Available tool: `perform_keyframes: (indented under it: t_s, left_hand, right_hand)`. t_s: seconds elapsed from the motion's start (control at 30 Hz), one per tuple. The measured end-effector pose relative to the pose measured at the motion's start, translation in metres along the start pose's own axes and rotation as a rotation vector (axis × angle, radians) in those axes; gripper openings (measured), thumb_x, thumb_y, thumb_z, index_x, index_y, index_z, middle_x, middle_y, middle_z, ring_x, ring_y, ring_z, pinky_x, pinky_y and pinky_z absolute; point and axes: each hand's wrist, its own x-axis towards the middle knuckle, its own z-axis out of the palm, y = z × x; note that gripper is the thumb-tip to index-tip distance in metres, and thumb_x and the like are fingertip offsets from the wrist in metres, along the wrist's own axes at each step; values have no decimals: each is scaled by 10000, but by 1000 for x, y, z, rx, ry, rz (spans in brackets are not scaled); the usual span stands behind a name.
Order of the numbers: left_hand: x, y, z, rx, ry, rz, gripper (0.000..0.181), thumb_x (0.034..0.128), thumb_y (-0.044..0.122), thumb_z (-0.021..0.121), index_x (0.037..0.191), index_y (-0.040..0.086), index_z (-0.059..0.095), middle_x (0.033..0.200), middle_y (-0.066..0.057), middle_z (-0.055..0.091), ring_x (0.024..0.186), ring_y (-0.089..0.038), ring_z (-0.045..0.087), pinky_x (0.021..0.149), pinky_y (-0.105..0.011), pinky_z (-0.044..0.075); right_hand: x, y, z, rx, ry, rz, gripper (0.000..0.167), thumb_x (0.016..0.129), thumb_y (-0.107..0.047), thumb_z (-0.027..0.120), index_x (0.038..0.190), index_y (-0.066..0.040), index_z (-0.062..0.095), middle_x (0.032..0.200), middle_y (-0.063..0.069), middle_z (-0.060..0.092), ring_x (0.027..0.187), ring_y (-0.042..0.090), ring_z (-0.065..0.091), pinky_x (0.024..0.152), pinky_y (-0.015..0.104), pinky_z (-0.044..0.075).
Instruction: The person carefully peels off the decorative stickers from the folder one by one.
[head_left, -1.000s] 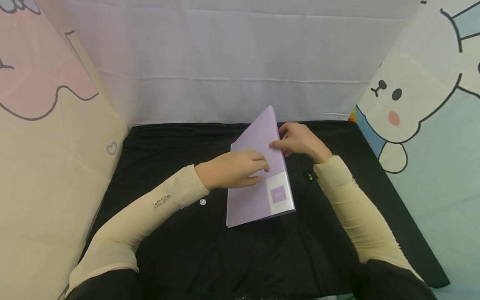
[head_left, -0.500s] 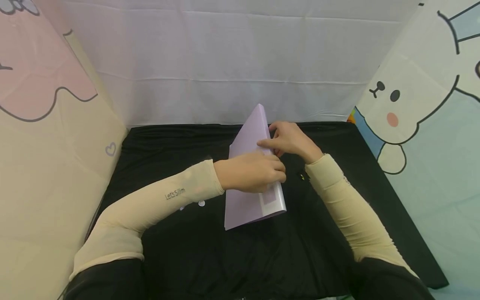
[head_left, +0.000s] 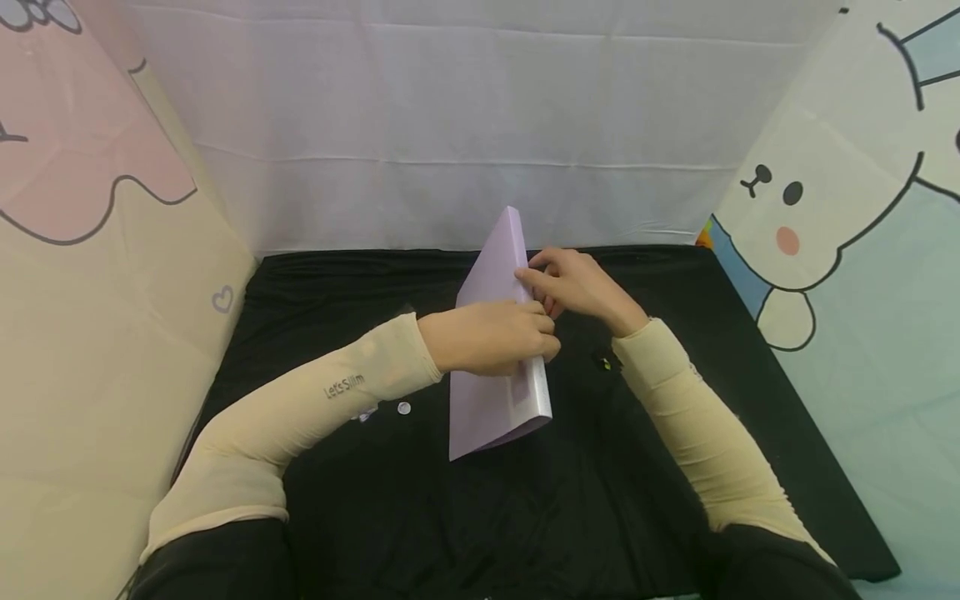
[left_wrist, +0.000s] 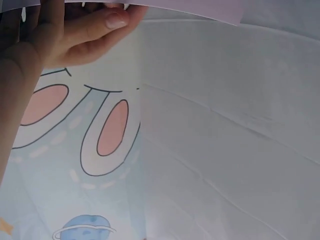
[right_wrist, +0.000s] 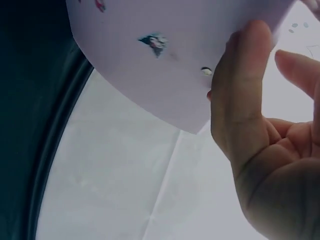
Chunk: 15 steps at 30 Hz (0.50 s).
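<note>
A light purple file folder (head_left: 483, 283) stands upright on the black cloth, its spine facing right and a pale label low on the spine. My left hand (head_left: 491, 337) lies across the front cover and grips the spine with its fingers curled round it. Higher up, my right hand (head_left: 577, 287) pinches the spine, thumb in front and fingers at the far cover. That far cover (right_wrist: 165, 75) bears several small coloured stickers in the right wrist view. In the left wrist view, only the folder's edge (left_wrist: 200, 10) shows above the left hand's fingers (left_wrist: 100, 27).
Black cloth (head_left: 600, 508) covers the table. A small round white disc (head_left: 404, 407) lies left of the folder, with pale bits (head_left: 366, 413) beside it. A small dark object with a yellow spot (head_left: 603, 362) sits near the right sleeve. Printed fabric walls enclose three sides.
My left hand has moved right from the front cover and now grips the spine. The folder has turned so its spine shows more and shifted left; my right hand moved left with it.
</note>
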Motion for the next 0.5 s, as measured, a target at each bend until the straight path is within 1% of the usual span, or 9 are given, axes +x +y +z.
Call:
perform_keyframes:
  t_s: [0.07,0.13,0.23,0.37,0.5]
  left_hand:
    - [-2,-4,-3,-34,-4,2,297,812,20,704,1072,164,707,1073,12,671,1029,-188,549,924,-279,435]
    - [-5,-8,-5,-65,3,0,295,799,-7,691,1047,154,704,1056,13,671,1026,-189,545,926,-276,423]
    - [-10,-14,-9,-88,23,-5,275,813,-15,691,1038,142,700,1071,18,670,1038,-193,556,921,-277,438]
    - [-18,-22,-14,-93,55,-47,247,849,33,721,1068,141,687,1097,0,662,1072,-217,563,925,-300,462]
    - [-25,-30,-17,-138,98,-109,247,823,6,725,1020,149,676,1041,-8,648,1049,-244,542,890,-319,470]
  right_hand:
    - [-2,6,2,48,-13,-8,505,1018,-431,557,1281,0,592,842,116,694,679,242,695,651,381,579]
    - [-5,13,5,84,-26,-15,477,1035,-417,530,1260,-4,608,866,126,693,703,253,691,647,386,583]
    - [-11,27,14,124,-41,-18,420,1051,-356,517,1239,6,617,869,143,681,697,268,683,629,406,586]
    - [-21,47,32,155,-89,-4,360,1048,-300,541,1199,17,621,845,149,667,679,272,672,626,447,586]
    - [-34,68,53,200,-148,25,354,1029,-285,585,1189,29,624,853,164,666,695,265,670,638,440,587]
